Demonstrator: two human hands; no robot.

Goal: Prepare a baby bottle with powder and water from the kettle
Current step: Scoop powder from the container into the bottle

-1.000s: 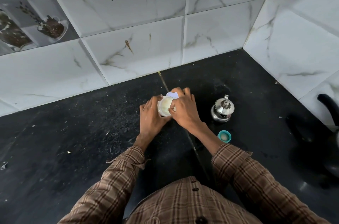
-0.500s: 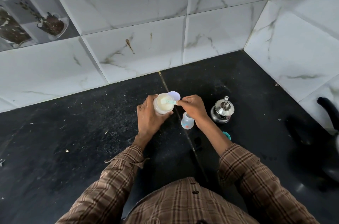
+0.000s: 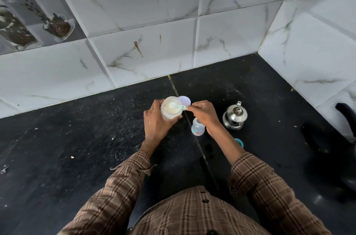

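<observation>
My left hand [image 3: 157, 123] grips an open round jar of pale powder [image 3: 170, 111], tilted slightly toward me. In my right hand [image 3: 202, 113] I pinch the handle of a small teal scoop [image 3: 178, 106], whose bowl sits heaped with powder over the jar's mouth. The jar's white lid [image 3: 184, 100] lies flat just behind it. A small clear baby bottle [image 3: 197, 128] stands open on the counter under my right wrist. The steel kettle [image 3: 235, 116], lid on, is to the right.
A teal bottle cap [image 3: 239, 142] lies on the black counter [image 3: 77, 148] beside my right forearm. White marble-look tiled walls [image 3: 154, 42] meet in a corner at the back right. A dark object with a black handle [image 3: 344, 111] stands at the right edge.
My right hand has come off the jar's top, uncovering the baby bottle, and now holds the scoop in the open jar. The scoop has come up with powder in it.
</observation>
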